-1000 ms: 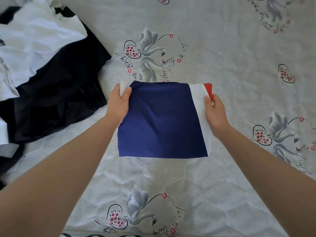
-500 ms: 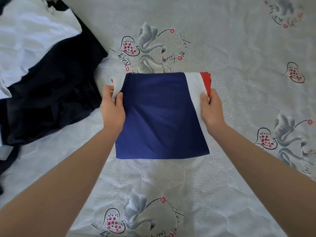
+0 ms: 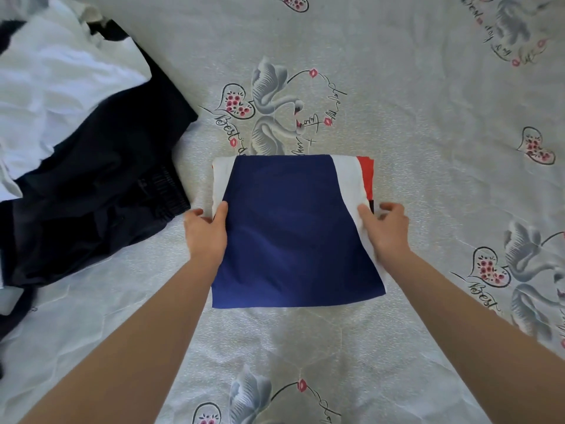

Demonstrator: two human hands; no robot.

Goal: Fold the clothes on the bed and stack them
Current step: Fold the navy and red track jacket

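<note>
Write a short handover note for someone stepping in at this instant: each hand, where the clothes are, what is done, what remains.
Left hand: holds the left edge of the folded navy, white and red garment.
Right hand: holds its right edge.
The garment lies flat mid-bed on the swan-print sheet.
Done: this piece looks folded.
Left: the dark garment and white garment, heaped unfolded at far left; no stack visible yet.

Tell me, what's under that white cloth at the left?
A black garment lies under the white cloth, spreading out below and right of it. Whatever lies deeper in the pile is covered.

Head view, close, looking down onto bed (image 3: 428, 148)
</note>
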